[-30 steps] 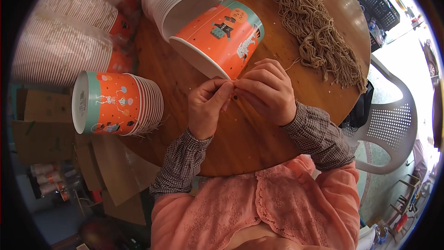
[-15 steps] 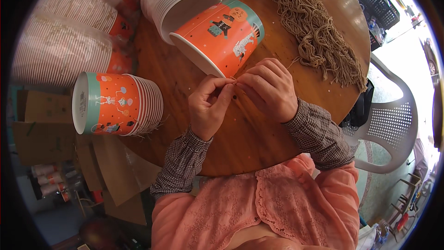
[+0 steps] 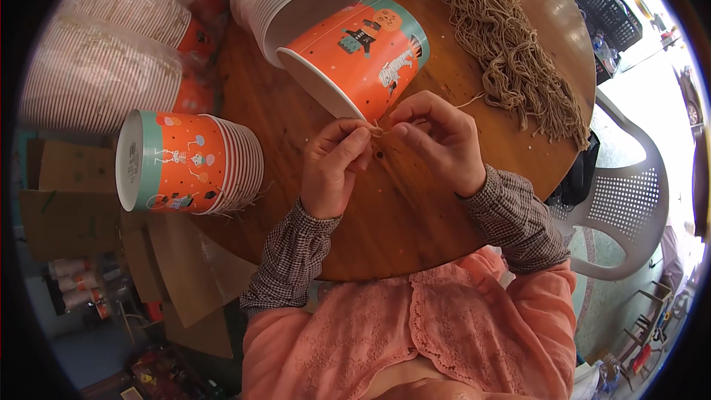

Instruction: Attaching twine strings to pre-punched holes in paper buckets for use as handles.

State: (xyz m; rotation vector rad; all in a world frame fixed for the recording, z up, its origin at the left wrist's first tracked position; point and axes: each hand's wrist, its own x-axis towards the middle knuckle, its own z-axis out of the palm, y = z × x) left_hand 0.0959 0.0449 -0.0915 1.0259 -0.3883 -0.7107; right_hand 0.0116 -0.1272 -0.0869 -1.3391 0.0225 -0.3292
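Pinching a string (image 3: 379, 130) between them, both hands (image 3: 335, 167) (image 3: 435, 139) met just below the cup (image 3: 359, 55), apparently at its rim.

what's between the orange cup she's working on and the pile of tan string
In the head view, only bare wooden table lies between the orange cup and the string pile; one loose strand runs toward the right hand.

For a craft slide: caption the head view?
Both hands, left hand and right hand, pinch a string at an orange paper cup on a round wooden table.
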